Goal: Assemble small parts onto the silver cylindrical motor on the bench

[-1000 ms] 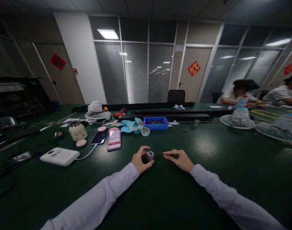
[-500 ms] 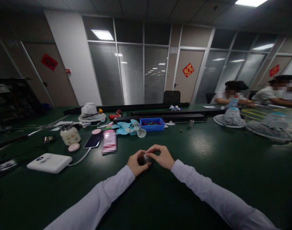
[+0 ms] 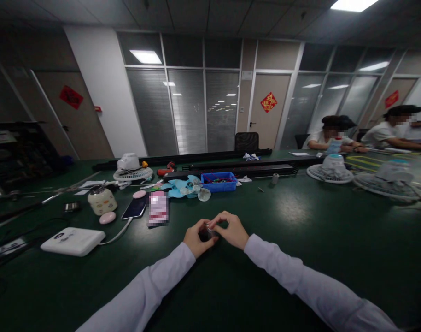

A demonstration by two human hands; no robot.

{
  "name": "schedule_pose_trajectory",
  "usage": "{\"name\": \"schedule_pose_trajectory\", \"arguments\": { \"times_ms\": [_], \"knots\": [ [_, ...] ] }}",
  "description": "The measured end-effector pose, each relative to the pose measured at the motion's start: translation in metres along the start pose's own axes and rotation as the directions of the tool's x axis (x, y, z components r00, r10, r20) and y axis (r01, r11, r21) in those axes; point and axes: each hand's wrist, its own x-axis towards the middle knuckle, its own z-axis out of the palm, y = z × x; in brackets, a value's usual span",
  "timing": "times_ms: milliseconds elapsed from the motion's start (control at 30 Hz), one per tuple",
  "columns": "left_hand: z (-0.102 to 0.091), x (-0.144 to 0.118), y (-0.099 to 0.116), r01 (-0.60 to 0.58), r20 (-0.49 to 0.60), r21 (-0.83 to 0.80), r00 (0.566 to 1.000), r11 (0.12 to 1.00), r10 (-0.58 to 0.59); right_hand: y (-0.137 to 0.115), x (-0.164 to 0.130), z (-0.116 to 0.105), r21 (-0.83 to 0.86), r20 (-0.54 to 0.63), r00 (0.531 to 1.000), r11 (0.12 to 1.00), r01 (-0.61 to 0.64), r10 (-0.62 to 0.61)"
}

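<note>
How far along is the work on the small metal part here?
Done: nothing finished shows. In hand: left hand and right hand both pinch the small silvery cylindrical metal part above the dark green table. Left: light-blue plastic fan blades and blue plastic bin lie untouched.

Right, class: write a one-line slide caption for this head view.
Both hands, left and right, pinch a small metal part over a green table.

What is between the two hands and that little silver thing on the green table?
Nothing visible. The left hand and the right hand both close right around the small metal cylinder, fingers touching it. The pink card and the blue bin lie farther back on the table.
</note>
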Motion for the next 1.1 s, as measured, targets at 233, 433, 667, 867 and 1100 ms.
{"name": "schedule_pose_trajectory", "arguments": {
  "times_ms": [233,433,667,867,1100],
  "knots": [
    [0.000,-0.001,-0.002,0.001,-0.009,0.021,1.000,1.000,-0.001,0.004,0.007,0.005,0.055,-0.033,0.997,0.996,-0.066,0.068],
    [0.000,-0.001,-0.004,0.009,0.010,0.036,1.000,0.999,-0.010,0.009,0.001,0.007,0.124,-0.030,0.998,0.991,-0.056,0.061],
    [0.001,0.000,-0.002,0.016,0.009,0.031,1.000,0.999,-0.016,0.011,0.001,-0.008,0.188,-0.041,0.998,0.982,-0.028,0.036],
    [0.002,-0.001,0.000,0.022,0.004,0.036,1.000,0.999,-0.022,0.037,-0.019,-0.064,0.153,0.190,0.974,0.976,-0.153,0.123],
    [0.001,-0.001,0.003,0.027,0.004,0.034,1.000,0.999,-0.027,0.048,-0.037,-0.084,0.056,0.403,0.894,0.970,-0.235,0.193]
  ]
}}
